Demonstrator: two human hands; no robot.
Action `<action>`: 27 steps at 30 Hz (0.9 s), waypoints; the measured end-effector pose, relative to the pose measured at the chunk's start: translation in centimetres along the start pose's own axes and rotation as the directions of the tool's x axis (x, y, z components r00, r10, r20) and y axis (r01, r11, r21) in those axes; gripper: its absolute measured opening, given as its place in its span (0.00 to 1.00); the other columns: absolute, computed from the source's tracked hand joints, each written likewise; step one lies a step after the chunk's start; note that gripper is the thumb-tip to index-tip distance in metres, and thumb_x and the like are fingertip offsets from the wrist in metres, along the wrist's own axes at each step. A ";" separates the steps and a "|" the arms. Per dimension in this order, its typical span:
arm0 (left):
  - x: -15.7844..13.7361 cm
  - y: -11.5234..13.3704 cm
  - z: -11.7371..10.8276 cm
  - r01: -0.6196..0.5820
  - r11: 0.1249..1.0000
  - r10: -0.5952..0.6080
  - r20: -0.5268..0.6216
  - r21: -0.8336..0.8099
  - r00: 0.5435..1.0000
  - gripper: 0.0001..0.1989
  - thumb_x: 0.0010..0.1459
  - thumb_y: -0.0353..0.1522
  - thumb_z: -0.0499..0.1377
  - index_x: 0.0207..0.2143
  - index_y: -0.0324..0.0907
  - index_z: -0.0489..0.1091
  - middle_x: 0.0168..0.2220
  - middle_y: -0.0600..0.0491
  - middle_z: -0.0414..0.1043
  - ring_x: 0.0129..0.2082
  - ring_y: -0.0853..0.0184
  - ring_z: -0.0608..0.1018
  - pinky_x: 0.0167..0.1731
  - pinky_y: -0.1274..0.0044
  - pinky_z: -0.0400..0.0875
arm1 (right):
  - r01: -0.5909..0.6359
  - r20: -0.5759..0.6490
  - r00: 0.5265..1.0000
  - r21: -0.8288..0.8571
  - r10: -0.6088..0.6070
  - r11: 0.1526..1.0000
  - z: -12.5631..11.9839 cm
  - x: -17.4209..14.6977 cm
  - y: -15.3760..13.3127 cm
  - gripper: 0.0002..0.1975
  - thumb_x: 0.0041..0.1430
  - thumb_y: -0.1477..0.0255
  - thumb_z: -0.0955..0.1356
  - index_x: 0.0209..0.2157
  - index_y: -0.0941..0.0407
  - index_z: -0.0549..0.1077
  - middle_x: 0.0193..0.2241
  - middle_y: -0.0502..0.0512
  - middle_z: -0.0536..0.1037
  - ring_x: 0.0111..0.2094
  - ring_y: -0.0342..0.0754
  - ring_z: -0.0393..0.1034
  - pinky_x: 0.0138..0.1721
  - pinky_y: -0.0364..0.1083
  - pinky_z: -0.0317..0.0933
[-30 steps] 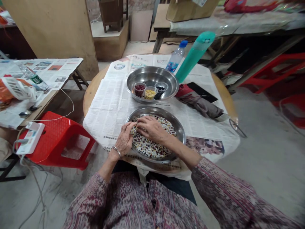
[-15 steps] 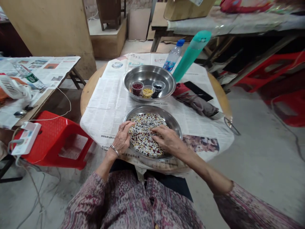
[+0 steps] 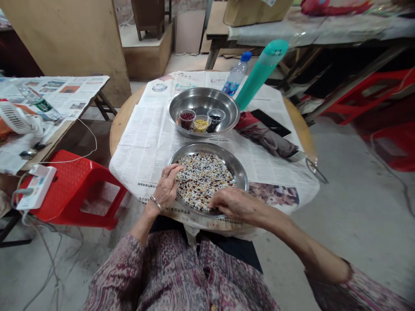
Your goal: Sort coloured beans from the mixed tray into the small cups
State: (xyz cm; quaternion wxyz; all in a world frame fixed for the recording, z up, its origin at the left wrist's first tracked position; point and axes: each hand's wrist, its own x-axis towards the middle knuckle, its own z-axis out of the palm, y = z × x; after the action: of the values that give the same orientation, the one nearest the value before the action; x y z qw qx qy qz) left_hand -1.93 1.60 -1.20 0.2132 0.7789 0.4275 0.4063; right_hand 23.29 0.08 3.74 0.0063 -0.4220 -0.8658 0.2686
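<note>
The grain mix (image 3: 202, 175), white, yellow and dark red to black, lies spread in the near steel basin (image 3: 240, 168); it should handle as loose, dry, hard bits, each light and apt to roll or slip between fingers, so a pinch suits a few and a cupped palm suits more; the basin looks thin, stiff and smooth, moderately weighty when loaded, best held by opposite sides of its rim; the right hand (image 3: 232, 202) is narrow, fingers curled down at the mix's near right edge, though I cannot tell whether it holds any; the left hand (image 3: 166, 188) lies at the left rim, fingers together and slightly bent, its grip unclear; just beyond, a second basin (image 3: 194, 98) bears three clear cups (image 3: 201, 125); newspaper (image 3: 142, 134) covers most of the round worktop (image 3: 117, 129).
</note>
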 end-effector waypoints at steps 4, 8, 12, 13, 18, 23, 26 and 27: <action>0.0 0.1 -0.1 -0.003 1.000 0.003 0.003 -0.003 1.000 0.29 0.54 0.19 0.46 0.58 0.43 0.60 0.56 0.48 0.61 0.58 0.62 0.64 0.63 0.64 0.58 | -0.057 -0.235 0.971 -0.016 0.051 0.998 -0.2 2.4 0.1 0.18 0.56 0.80 0.62 0.43 0.52 0.78 0.43 0.55 0.80 0.43 0.50 0.74 0.46 0.48 0.64; 0.1 0.2 -0.2 0.001 1.000 -0.001 -0.001 -0.002 1.000 0.30 0.53 0.19 0.46 0.58 0.43 0.61 0.55 0.48 0.61 0.58 0.62 0.64 0.62 0.64 0.59 | -0.185 -0.415 0.898 -0.053 0.147 0.981 -0.9 4.5 1.2 0.16 0.57 0.72 0.65 0.47 0.55 0.75 0.45 0.61 0.77 0.46 0.55 0.70 0.48 0.52 0.63; 0.1 0.2 -0.2 0.002 1.000 -0.002 -0.001 0.003 1.000 0.29 0.54 0.19 0.46 0.58 0.44 0.61 0.55 0.48 0.62 0.58 0.62 0.65 0.62 0.63 0.59 | -0.178 -0.346 0.928 -0.089 0.137 0.980 -0.8 6.4 1.4 0.16 0.50 0.75 0.67 0.43 0.56 0.76 0.41 0.60 0.75 0.42 0.52 0.69 0.44 0.48 0.61; 0.1 0.2 -0.2 -0.002 1.000 0.002 -0.003 0.003 1.000 0.29 0.54 0.19 0.46 0.57 0.44 0.61 0.55 0.48 0.62 0.57 0.62 0.65 0.62 0.63 0.59 | -0.166 -0.321 0.937 -0.072 0.134 0.984 -0.8 6.8 1.2 0.14 0.49 0.77 0.67 0.39 0.56 0.76 0.38 0.58 0.76 0.40 0.50 0.68 0.42 0.46 0.61; 0.1 0.1 -0.1 -0.004 1.000 0.004 0.000 0.006 1.000 0.28 0.54 0.19 0.46 0.56 0.43 0.62 0.55 0.48 0.62 0.58 0.62 0.64 0.62 0.63 0.59 | -0.200 -0.097 0.967 0.284 0.236 0.938 -1.3 7.2 -0.8 0.09 0.46 0.79 0.64 0.27 0.57 0.75 0.20 0.49 0.72 0.24 0.43 0.65 0.27 0.42 0.56; 0.1 0.2 -0.2 -0.015 1.000 0.015 0.000 0.003 1.000 0.27 0.54 0.19 0.46 0.55 0.42 0.63 0.55 0.47 0.62 0.57 0.62 0.65 0.62 0.63 0.59 | -0.093 -0.106 0.984 0.373 0.142 0.923 -0.1 4.6 -3.3 0.12 0.49 0.79 0.63 0.30 0.56 0.77 0.21 0.49 0.74 0.23 0.43 0.67 0.27 0.42 0.58; 0.1 0.3 -0.2 -0.006 1.000 0.006 0.008 0.001 1.000 0.26 0.55 0.19 0.46 0.55 0.42 0.63 0.54 0.47 0.62 0.57 0.62 0.65 0.62 0.63 0.59 | 0.105 -0.139 0.988 0.242 -0.073 0.965 1.6 3.3 -4.3 0.13 0.53 0.80 0.63 0.34 0.55 0.78 0.31 0.52 0.79 0.32 0.45 0.71 0.36 0.44 0.62; 0.1 0.3 -0.2 -0.005 1.000 0.005 0.009 0.002 1.000 0.26 0.55 0.19 0.46 0.55 0.42 0.63 0.54 0.47 0.62 0.57 0.62 0.65 0.62 0.63 0.59 | 0.146 -0.151 0.981 0.180 -0.119 0.973 2.1 3.1 -4.3 0.13 0.55 0.80 0.63 0.36 0.54 0.78 0.34 0.53 0.79 0.35 0.45 0.71 0.38 0.45 0.63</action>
State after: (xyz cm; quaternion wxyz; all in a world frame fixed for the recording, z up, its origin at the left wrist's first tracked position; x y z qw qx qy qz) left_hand -1.93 1.55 -0.86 0.2131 0.7821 0.4249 0.4029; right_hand 17.68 -0.80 3.36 0.1250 -0.3785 -0.8598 0.3191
